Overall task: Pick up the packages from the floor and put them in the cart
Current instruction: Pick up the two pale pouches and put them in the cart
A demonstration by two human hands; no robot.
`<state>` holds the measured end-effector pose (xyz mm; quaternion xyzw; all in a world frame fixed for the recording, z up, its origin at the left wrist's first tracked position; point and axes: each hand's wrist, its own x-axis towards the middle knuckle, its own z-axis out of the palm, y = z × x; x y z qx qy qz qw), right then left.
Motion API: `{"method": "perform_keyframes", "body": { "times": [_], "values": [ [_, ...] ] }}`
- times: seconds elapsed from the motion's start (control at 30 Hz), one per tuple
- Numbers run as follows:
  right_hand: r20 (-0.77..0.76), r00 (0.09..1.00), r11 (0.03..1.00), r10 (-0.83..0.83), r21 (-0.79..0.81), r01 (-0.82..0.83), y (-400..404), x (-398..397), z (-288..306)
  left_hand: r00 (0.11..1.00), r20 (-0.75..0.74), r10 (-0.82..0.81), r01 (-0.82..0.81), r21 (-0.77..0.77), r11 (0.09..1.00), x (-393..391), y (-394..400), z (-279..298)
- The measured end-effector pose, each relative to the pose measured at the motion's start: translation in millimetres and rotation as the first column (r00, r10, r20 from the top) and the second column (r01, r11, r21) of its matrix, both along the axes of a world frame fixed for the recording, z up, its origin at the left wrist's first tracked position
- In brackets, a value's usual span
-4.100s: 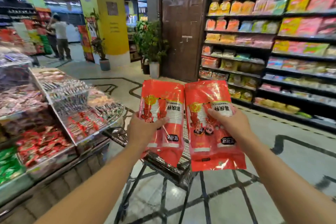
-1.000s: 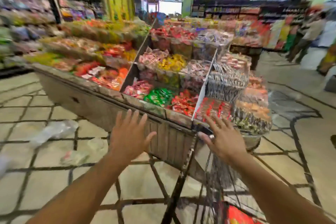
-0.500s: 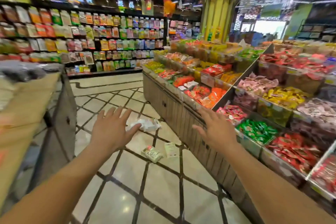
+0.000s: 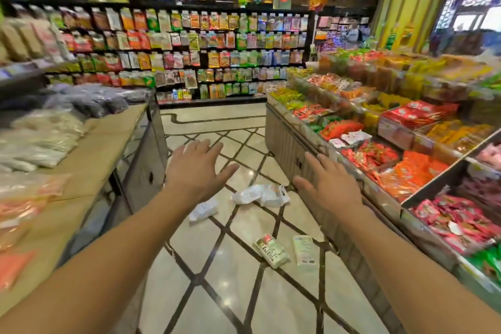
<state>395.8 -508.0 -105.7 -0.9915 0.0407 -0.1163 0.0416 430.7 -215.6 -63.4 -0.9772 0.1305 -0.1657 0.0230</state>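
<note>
Four pkgs on the tiled floor (image 4: 233,293) in the aisle: crumpled white bag (image 4: 260,195), small white pack (image 4: 203,209), white pack w/ red label (image 4: 271,250), flat pale pack (image 4: 305,253) just beside it. Left hand (image 4: 195,171) & right hand (image 4: 329,184) both spread wide, holding nothing, raised over the floor. Display bin (image 4: 284,144) at right is full of red, orange and green snack packs.

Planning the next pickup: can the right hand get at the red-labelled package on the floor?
Probably yes. The right hand is open and empty, and bare floor surrounds the red-labelled package; the person must bend down.
</note>
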Motion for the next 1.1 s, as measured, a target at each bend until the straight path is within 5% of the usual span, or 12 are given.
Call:
{"method": "perform_keyframes", "body": {
  "times": [0.73, 1.1],
  "values": [
    [-0.157, 0.976, 0.984, -0.152, -0.113, 0.136, -111.8, 362.6, -71.2, 0.963, -0.245, -0.116, 0.150, 0.124, 0.981, 411.8, -138.9, -121.9],
    [-0.375, 0.919, 0.993, -0.120, -0.062, 0.105, -188.3, 485.8, -181.2, 0.873, -0.464, -0.153, 0.246, 0.147, 0.958, 546.6, -236.4, -233.0]
  ]
}}
